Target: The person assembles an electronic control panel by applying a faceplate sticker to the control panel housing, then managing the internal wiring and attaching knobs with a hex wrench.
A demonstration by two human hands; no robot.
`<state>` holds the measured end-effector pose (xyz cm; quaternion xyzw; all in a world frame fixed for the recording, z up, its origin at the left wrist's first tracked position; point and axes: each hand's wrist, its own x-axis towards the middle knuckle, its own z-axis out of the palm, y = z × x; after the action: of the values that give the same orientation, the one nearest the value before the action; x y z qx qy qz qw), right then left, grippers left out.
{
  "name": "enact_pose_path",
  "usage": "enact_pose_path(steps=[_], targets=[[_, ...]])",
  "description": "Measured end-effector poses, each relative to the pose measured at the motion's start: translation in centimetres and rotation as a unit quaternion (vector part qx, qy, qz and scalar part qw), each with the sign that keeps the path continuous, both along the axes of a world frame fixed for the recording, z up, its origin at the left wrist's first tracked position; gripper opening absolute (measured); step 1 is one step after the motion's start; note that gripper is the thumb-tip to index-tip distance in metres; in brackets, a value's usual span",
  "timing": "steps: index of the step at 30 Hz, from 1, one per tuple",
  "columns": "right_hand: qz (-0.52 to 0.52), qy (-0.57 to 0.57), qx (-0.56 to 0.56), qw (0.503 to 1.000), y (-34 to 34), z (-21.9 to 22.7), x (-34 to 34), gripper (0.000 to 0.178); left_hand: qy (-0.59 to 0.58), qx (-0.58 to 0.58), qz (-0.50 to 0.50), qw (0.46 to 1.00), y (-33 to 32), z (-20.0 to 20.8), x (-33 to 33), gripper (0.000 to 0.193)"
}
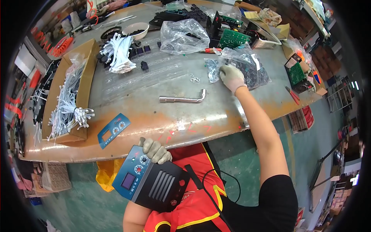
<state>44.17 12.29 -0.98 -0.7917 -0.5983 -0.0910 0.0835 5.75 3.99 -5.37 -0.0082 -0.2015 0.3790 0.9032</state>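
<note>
In my gloved left hand [155, 150], fingers curled over its upper edge, is a black front panel [165, 185] with slots and a blue faceplate [130, 172] that carries a small screen and knobs. It is tilted at the table's near edge, in front of my red apron. My gloved right hand [232, 78] is stretched out over the table with its fingers bent down at a small clear bag of little parts [212, 70]. What is between those fingertips is hidden. Just beyond them lies a larger clear bag of dark parts [253, 71]. Several metal nuts [194, 78] lie left of the hand.
An L-shaped socket wrench [183, 98] lies mid-table. At left are a loose blue faceplate [114, 130] and a cardboard box [89, 71] of white cables. Bundled white connectors [119, 54] sit farther back. Green circuit boards [234, 38] stand at the back; red-handled pliers [293, 95] lie right.
</note>
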Motion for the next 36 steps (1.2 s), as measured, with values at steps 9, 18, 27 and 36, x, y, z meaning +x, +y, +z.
enact_pose_path(steps=[9,18,27,36], targets=[[0.003,0.496,0.116,0.861,-2.2,1.5,-3.3,0.018,-0.05,0.032,-0.007,0.998,0.3,-1.9,0.1,0.037],[0.211,0.498,0.087,0.837,-8.3,8.1,-17.1,0.01,-0.171,0.089,-0.058,0.98,0.7,-4.1,2.2,0.039],[0.519,0.202,0.148,0.817,-10.1,4.6,-25.6,0.029,0.299,-0.169,-0.003,0.939,-2.5,4.0,-2.7,0.028],[0.531,0.141,0.206,0.81,-11.0,2.9,-26.8,0.032,0.057,-0.122,-0.051,0.99,-2.1,1.9,-3.1,0.028]])
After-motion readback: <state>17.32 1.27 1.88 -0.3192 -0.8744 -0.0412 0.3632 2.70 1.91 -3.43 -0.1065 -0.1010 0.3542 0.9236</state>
